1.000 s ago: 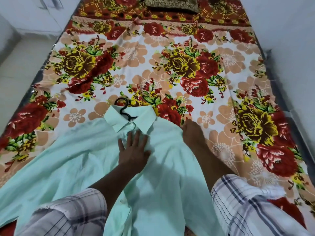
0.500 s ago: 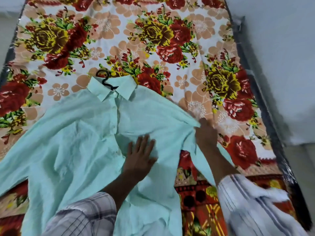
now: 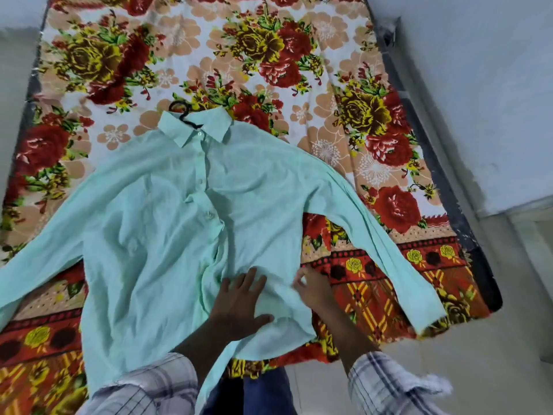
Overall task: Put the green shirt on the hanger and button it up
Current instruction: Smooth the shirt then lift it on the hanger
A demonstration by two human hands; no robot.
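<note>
The left hand [image 3: 239,304] lies palm down with fingers straight and spread on the lower front of the green shirt [image 3: 155,229], holding nothing and only pressing the cloth flat, which likely keeps the panel from sliding while the other hand works. Just beside it, the right hand [image 3: 314,292] has its fingers curled at the shirt's side edge near the hem and seems to pinch the fabric there, though blur hides the exact grip; the pull looks meant to draw the front smooth and square. Above both hands the placket [image 3: 206,187] runs up the middle with small buttons [image 3: 209,215] showing, apparently fastened from the collar [image 3: 215,127] down to about mid-chest, while the stretch nearer the hands looks rumpled and may still be undone. The black hook of the hanger [image 3: 179,110] sticks out above the collar, so the shirt appears to be already on it, and the rest of the hanger is hidden under the cloth. Both shirt sleeves are spread wide, the right sleeve [image 3: 389,250] angled toward the mattress corner. The whole garment lies face up on a floral bedsheet [image 3: 269,55], a flat base that suits buttoning. The person's plaid cuffs [image 3: 143,384] frame the bottom of the view.
</note>
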